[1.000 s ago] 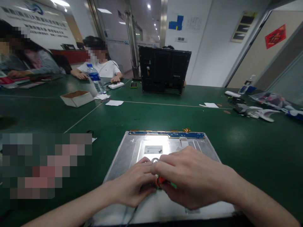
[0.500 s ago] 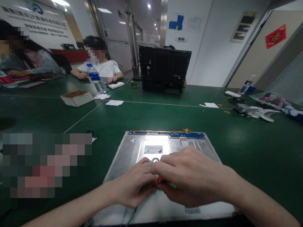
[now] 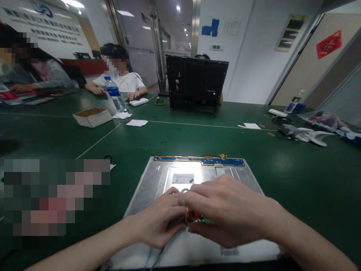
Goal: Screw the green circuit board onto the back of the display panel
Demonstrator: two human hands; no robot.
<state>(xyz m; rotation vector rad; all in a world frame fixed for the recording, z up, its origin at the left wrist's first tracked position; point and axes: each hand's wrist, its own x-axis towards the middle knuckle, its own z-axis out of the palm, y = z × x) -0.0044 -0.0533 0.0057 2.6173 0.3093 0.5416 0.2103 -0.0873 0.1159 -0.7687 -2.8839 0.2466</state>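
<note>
A flat silver display panel (image 3: 149,184) lies back side up in front of me, with a blue circuit strip (image 3: 180,159) along its far edge. Over its middle, my left hand (image 3: 163,218) and my right hand (image 3: 225,210) meet with fingers bent inward. Between them is a small red and green electronic part (image 3: 193,216), mostly covered by my fingers. Both hands are closed on it. A round metal piece (image 3: 185,191) peeks out just beyond my fingertips. From under my left hand a thin dark cable (image 3: 160,256) runs toward me.
On the green table (image 3: 118,143) stand an open box (image 3: 93,117), a water bottle (image 3: 114,94) and, farther back, an upright black monitor frame (image 3: 197,82). Tools and a plastic bag (image 3: 324,120) lie at the right. Other people sit across the table. A blurred patch covers the lower left.
My right hand's fingers have shifted slightly, so more of the red and green part shows and less of the round metal piece. My left hand stays nearly still.
</note>
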